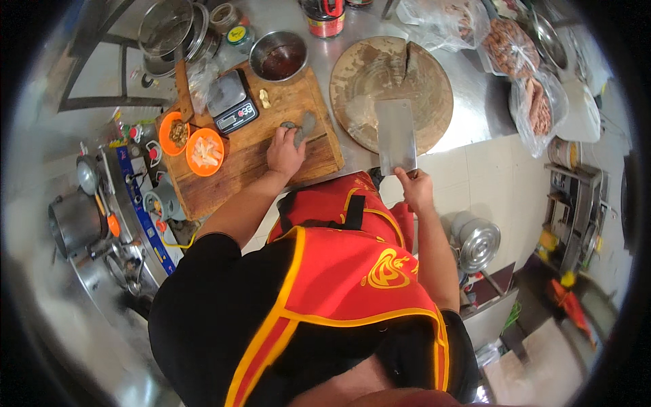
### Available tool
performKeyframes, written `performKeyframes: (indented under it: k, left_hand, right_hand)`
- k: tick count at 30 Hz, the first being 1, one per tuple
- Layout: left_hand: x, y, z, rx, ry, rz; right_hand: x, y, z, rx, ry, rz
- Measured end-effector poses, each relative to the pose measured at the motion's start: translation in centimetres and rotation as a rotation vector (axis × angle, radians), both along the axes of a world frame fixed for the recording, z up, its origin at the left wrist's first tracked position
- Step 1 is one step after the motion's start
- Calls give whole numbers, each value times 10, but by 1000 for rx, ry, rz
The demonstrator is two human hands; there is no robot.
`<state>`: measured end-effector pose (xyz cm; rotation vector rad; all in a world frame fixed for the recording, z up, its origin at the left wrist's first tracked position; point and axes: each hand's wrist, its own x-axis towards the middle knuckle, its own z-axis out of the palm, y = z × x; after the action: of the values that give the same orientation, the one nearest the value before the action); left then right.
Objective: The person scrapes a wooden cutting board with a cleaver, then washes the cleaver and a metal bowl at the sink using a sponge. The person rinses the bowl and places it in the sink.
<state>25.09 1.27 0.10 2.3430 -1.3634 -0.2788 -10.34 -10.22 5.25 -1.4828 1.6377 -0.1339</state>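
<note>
My right hand (418, 190) grips the handle of a broad metal cleaver (396, 133), whose blade lies over the near part of a round wooden chopping block (356, 76). My left hand (286, 155) rests on a rectangular wooden board (229, 183), its fingertips at a small grey item (300, 133) that I cannot identify; a wet grey patch shows beside it. Farther up the board is a small pale yellow piece of food (264, 98). To the left stand a digital kitchen scale (233, 102) and two orange bowls, one with pale strips (205, 152), one with brown bits (177, 133).
A metal bowl of dark red liquid (278, 56) stands at the board's far edge. Plastic bags of meat (510, 48) lie on the steel counter at the right. A strainer (167, 30) and jars are at the far left. A lidded metal pot (479, 244) is low on the right.
</note>
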Motion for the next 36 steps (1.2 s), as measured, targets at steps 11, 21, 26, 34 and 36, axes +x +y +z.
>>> performKeyframes:
  k: [11,21,26,34,36]
  left_hand:
    - [3,0,2,51,66,-17]
    - [-3,0,0,8,44,3]
    - [2,-5,7,36,14,-21]
    - [3,-8,7,66,-4,-28]
    - [7,-10,9,127,-33,-63]
  right_hand:
    - [23,-14,19,66,32,-97]
    - [0,-62,21,44,65,18]
    - [-13,-22,25,97,-11,-223]
    - [23,21,-5,94,-138,-173]
    - [24,14,-5,148,-71,-255]
